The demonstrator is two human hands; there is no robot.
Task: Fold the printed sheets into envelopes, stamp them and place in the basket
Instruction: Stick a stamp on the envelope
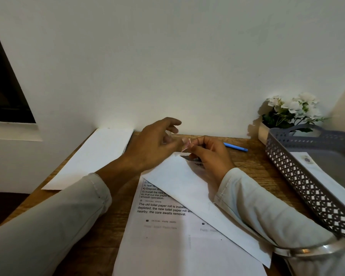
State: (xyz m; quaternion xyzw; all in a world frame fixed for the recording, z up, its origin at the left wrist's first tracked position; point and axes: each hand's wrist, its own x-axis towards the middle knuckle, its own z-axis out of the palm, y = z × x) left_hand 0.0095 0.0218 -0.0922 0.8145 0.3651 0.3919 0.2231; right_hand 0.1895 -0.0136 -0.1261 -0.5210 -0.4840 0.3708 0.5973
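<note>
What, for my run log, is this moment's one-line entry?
stamping | right hand pinches stamp | left hand at stamp, grip unclear | folded envelope beneath | basket holds stamped envelope

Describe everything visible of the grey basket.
The grey basket looks like plastic, with a lattice-cut side wall, a solid floor and a handle cut-out at its far end. It sits upright on the right side of the wooden table, cut off by the frame edge. A white envelope bearing a stamp lies flat inside. A flower pot stands behind its far corner.
</note>
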